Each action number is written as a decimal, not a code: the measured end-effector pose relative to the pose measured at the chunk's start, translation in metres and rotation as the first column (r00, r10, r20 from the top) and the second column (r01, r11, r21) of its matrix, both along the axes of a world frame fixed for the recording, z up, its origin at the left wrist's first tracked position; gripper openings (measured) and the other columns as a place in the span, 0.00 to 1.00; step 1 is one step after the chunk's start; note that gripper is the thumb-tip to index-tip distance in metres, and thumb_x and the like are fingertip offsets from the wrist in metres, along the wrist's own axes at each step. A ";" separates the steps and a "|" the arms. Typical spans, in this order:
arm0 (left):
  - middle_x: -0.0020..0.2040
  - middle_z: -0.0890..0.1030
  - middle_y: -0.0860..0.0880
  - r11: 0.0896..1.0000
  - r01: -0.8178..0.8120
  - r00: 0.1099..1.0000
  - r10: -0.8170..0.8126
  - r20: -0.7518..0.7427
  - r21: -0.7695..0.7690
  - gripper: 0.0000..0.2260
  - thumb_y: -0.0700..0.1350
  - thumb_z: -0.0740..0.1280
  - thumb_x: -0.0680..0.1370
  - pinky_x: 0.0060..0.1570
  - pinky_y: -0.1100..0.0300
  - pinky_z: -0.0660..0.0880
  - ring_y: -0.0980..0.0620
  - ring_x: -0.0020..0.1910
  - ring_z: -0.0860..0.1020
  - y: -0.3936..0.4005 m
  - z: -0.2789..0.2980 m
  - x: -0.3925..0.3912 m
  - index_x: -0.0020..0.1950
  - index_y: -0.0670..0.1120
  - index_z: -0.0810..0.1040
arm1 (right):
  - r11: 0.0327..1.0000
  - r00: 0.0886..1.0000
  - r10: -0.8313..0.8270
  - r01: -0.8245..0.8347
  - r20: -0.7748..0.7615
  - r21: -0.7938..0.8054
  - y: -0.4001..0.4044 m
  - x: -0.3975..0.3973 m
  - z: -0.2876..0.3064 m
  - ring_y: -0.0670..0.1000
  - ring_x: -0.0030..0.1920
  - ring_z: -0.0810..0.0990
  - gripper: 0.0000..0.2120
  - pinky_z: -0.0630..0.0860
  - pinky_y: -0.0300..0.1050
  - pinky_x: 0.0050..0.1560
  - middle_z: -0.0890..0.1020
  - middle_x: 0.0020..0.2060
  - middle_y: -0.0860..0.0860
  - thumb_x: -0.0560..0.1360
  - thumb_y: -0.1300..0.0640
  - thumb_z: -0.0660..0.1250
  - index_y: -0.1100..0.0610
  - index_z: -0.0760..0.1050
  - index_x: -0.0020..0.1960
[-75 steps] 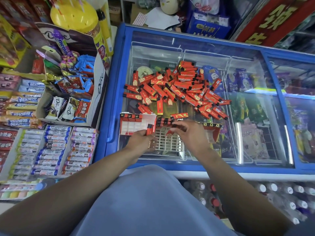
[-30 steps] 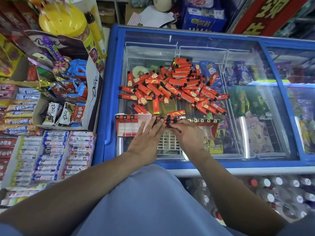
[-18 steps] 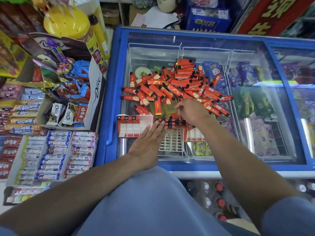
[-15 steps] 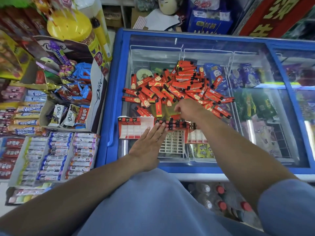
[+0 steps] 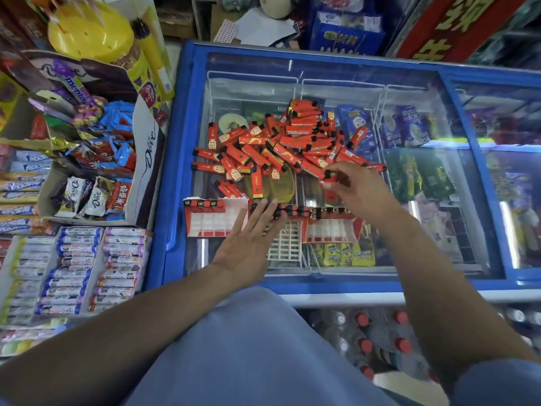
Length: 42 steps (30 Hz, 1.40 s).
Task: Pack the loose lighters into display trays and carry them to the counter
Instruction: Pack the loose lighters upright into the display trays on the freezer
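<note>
Lighters (image 5: pixel 278 148) lie heaped, red, on the glass freezer lid (image 5: pixel 409 112). Left display tray (image 5: pixel 215 221) nearly empty. Left hand (image 5: pixel 248 244) flat, fingers (image 5: pixel 270 210) straight and spread, steadying a row of lighters (image 5: pixel 288 211) at the middle tray (image 5: pixel 282 243). Right tray (image 5: pixel 332 228) beside it. Right hand (image 5: pixel 355 190) pinches one lighter (image 5: pixel 330 175) at the heap's near edge. Best: keep the row pinned, slot the lighter upright in the next free cell. Candy boxes (image 5: pixel 87 171) far left, cramped shop.

Right hand (image 5: pixel 355 190) has lifted a lighter (image 5: pixel 329 174) from the pile.
</note>
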State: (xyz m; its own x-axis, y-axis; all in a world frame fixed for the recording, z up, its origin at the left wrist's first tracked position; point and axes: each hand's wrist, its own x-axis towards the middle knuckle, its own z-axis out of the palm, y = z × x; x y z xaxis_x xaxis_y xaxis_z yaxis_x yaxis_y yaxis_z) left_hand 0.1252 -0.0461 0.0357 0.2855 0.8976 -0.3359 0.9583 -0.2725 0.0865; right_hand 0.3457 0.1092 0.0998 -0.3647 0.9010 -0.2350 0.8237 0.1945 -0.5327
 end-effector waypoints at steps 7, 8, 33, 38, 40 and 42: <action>0.81 0.30 0.42 1.000 0.020 0.998 -0.020 -0.062 0.002 0.46 0.45 0.63 0.79 0.79 0.37 0.37 0.41 0.81 0.32 0.034 -0.008 0.005 0.78 0.47 0.26 | 0.998 0.997 0.044 -0.041 0.069 -0.045 -0.055 0.035 -0.015 0.36 0.41 0.76 0.11 0.68 0.30 0.41 0.82 0.49 0.44 0.79 0.51 0.72 0.49 0.83 0.60; 0.82 0.30 0.42 1.000 0.024 0.997 -0.024 -0.072 -0.001 0.46 0.45 0.62 0.79 0.79 0.37 0.38 0.40 0.81 0.32 0.034 -0.009 0.006 0.77 0.46 0.25 | 1.000 0.997 0.009 -0.007 0.071 -0.021 -0.057 0.034 -0.022 0.36 0.39 0.77 0.10 0.70 0.30 0.40 0.83 0.47 0.43 0.78 0.52 0.72 0.49 0.84 0.59; 0.81 0.30 0.43 0.999 -0.016 1.000 0.015 -0.026 -0.033 0.52 0.54 0.67 0.76 0.75 0.39 0.29 0.39 0.80 0.29 0.027 -0.015 0.009 0.79 0.44 0.26 | 0.695 0.683 -0.713 0.719 -0.159 -0.024 -0.095 0.001 -0.060 0.45 0.38 0.81 0.04 0.73 0.34 0.34 0.82 0.40 0.46 0.79 0.53 0.68 0.51 0.75 0.53; 0.81 0.29 0.42 0.999 -0.010 1.000 0.010 -0.001 -0.047 0.54 0.55 0.68 0.75 0.74 0.39 0.27 0.39 0.79 0.29 0.028 -0.013 0.007 0.80 0.44 0.26 | 0.550 0.474 -0.830 0.782 -0.293 -0.292 -0.101 -0.008 -0.071 0.50 0.34 0.87 0.08 0.85 0.51 0.44 0.86 0.43 0.53 0.79 0.55 0.69 0.55 0.77 0.57; 0.81 0.29 0.42 0.999 -0.003 1.000 0.003 0.003 -0.048 0.53 0.54 0.68 0.75 0.74 0.39 0.28 0.39 0.79 0.29 0.028 -0.012 0.006 0.80 0.44 0.28 | 0.502 0.401 -0.859 0.782 -0.318 -0.370 -0.102 -0.010 -0.069 0.51 0.35 0.87 0.10 0.85 0.51 0.45 0.86 0.43 0.54 0.79 0.56 0.69 0.57 0.76 0.59; 0.81 0.30 0.41 0.999 0.010 1.000 -0.010 0.005 -0.046 0.52 0.52 0.67 0.74 0.75 0.38 0.29 0.38 0.80 0.29 0.028 -0.011 0.004 0.81 0.44 0.29 | 0.479 0.350 -0.870 0.765 -0.346 -0.430 -0.101 -0.012 -0.066 0.54 0.36 0.87 0.10 0.85 0.51 0.46 0.87 0.43 0.55 0.80 0.56 0.69 0.59 0.76 0.59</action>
State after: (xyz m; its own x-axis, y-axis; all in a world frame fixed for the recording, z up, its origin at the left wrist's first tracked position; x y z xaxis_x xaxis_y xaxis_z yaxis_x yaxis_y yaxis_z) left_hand 0.1296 -0.0177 0.0245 0.2961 0.8782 -0.3755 0.9551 -0.2778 0.1034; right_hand 0.3338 0.0080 0.0335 0.4345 0.7757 -0.4576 0.1496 -0.5632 -0.8127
